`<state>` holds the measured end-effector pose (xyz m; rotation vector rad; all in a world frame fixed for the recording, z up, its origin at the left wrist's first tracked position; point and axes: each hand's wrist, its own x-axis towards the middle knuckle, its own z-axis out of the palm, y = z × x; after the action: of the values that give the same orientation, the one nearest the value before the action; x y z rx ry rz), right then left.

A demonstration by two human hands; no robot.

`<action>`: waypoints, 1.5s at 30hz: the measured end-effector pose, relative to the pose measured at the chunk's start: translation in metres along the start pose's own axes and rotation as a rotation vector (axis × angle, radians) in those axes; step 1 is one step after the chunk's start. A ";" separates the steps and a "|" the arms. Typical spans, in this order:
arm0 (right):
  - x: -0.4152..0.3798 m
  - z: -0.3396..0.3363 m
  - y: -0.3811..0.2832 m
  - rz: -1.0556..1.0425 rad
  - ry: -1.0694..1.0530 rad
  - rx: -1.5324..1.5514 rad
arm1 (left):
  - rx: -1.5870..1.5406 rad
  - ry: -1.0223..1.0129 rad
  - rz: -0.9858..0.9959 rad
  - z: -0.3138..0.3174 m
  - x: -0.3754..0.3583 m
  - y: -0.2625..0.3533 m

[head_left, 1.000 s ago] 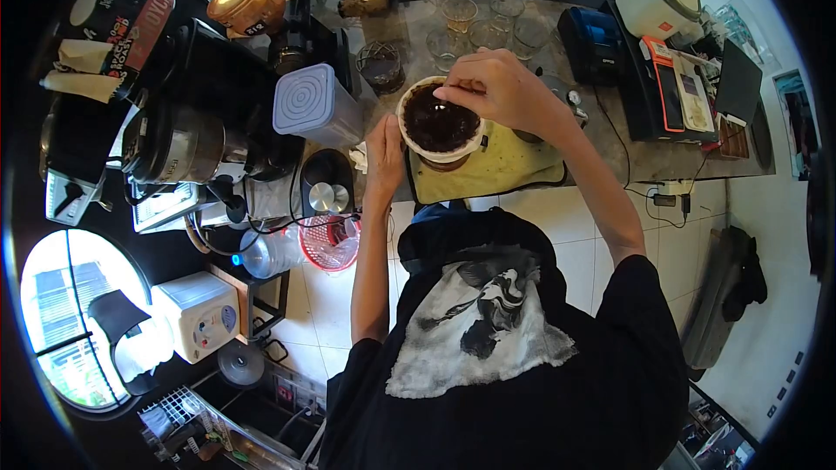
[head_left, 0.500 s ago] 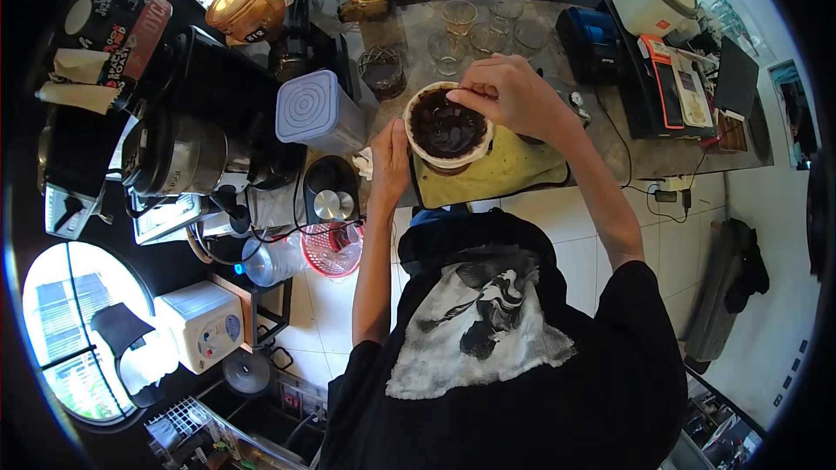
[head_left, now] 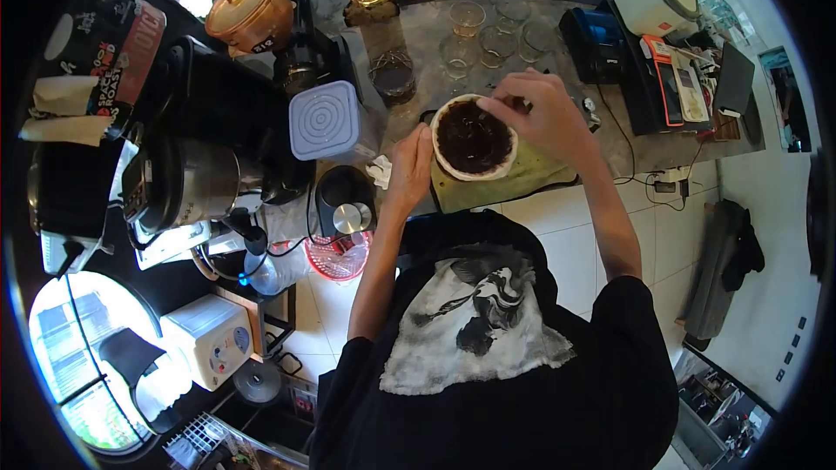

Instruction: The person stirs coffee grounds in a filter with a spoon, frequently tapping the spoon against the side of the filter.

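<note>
A round coffee filter point(head_left: 442, 153) with a pale rim is full of wet, dark coffee grounds point(head_left: 473, 141). It sits above a yellow-green cloth point(head_left: 531, 176) at the counter's front edge; what supports it from below is hidden. My right hand point(head_left: 544, 113) comes in from the right, thumb and finger pinched at the filter's upper right rim. Close against the filter's left side is my left hand point(head_left: 409, 172), its fingers curled together. What it grips, if anything, does not show. A crumpled white tissue point(head_left: 380, 171) lies left of that hand.
A glass server with dark liquid point(head_left: 394, 80) stands behind the filter, near several clear glasses point(head_left: 497, 45). Left are a lidded container point(head_left: 325, 122) and a black device with a silver knob point(head_left: 350, 218). A blue-black machine point(head_left: 594, 45) and a cable point(head_left: 616, 122) lie right.
The view has shifted, so the counter things sit a little further right. My right hand still pinches at the filter rim, slightly turned. My left hand stays by the filter's left side.
</note>
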<state>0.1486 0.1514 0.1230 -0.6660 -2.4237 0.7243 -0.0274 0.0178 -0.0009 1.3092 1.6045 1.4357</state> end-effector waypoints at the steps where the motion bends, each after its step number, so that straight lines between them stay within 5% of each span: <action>1: 0.000 0.001 -0.002 -0.030 -0.017 0.023 | 0.002 0.009 0.033 0.000 0.002 0.003; 14: -0.015 0.002 -0.015 0.120 -0.075 0.029 | -0.034 -0.123 0.052 -0.009 0.014 0.003; 18: -0.016 0.007 -0.001 0.071 0.080 -0.127 | -0.010 -0.143 0.017 -0.008 0.014 0.000; 25: -0.012 -0.001 -0.013 0.135 -0.043 0.022 | -0.019 -0.154 -0.019 -0.006 0.013 0.004; 39: -0.008 0.010 -0.012 0.044 0.063 -0.098 | -0.006 -0.166 0.011 -0.012 0.018 -0.001; 45: -0.011 0.000 -0.007 0.021 -0.094 -0.103 | 0.012 -0.130 0.046 -0.010 0.017 0.012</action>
<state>0.1545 0.1406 0.1235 -0.7139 -2.5581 0.6563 -0.0394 0.0292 0.0154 1.4244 1.5088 1.3410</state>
